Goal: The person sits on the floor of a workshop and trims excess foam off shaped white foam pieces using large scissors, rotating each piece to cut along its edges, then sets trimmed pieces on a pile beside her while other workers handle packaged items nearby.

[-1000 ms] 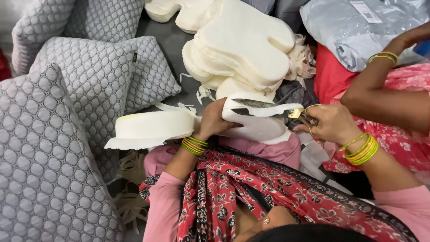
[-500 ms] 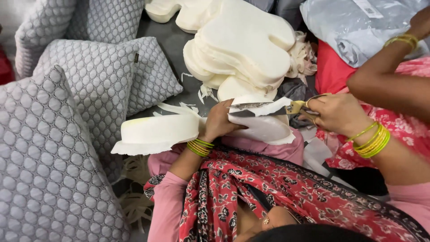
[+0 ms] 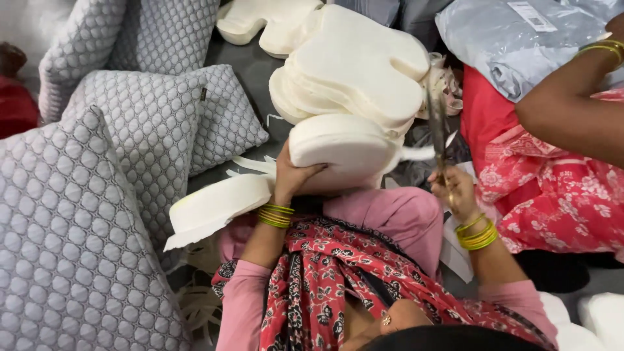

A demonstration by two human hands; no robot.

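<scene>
Left hand [image 3: 292, 175], wrist bent back, grips the near edge of a white foam pillow core [image 3: 344, 153], fingers clamped on its rim. Right hand [image 3: 455, 192] is raised just right of the core, fingers closed around scissors [image 3: 437, 123] held blades-up. The core is thick, rounded and smooth, resting on the person's pink lap below a stack of foam cores [image 3: 357, 71].

The foam piece [image 3: 344, 153] and the stacked foam shapes [image 3: 361, 71] are cream-white. The cushions [image 3: 78, 247] are grey with a quilted honeycomb pattern. The scarf [image 3: 325, 279] is red with dark floral print, the sleeves [image 3: 237, 312] pink, the bangles [image 3: 276, 216] yellow-green.
</scene>
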